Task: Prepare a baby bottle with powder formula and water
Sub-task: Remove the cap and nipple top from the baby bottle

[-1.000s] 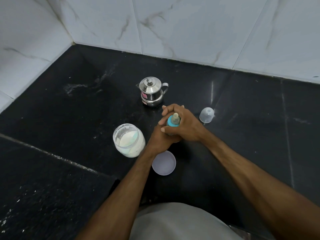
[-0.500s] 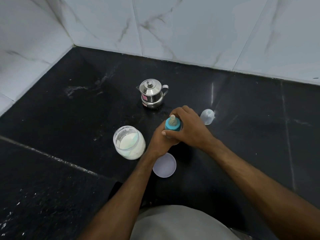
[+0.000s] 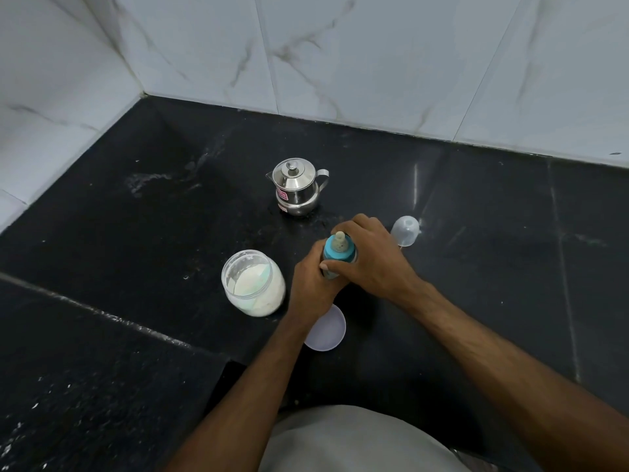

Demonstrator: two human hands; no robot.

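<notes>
The baby bottle (image 3: 337,253) stands upright on the black counter (image 3: 170,233), its long axis vertical and its teat pointing up at the camera, gripped by both hands: the left hand (image 3: 311,287) wraps its body, the right hand (image 3: 369,260) curls round the blue collar. The open powder jar (image 3: 252,282) sits just left, a steel kettle (image 3: 296,186) behind, a clear cap (image 3: 405,230) right and a round lid (image 3: 325,330) just in front, with bare counter far left and right

Soft even light, faint glare on black counter (image 3: 476,233), wide-angle edge bending.
</notes>
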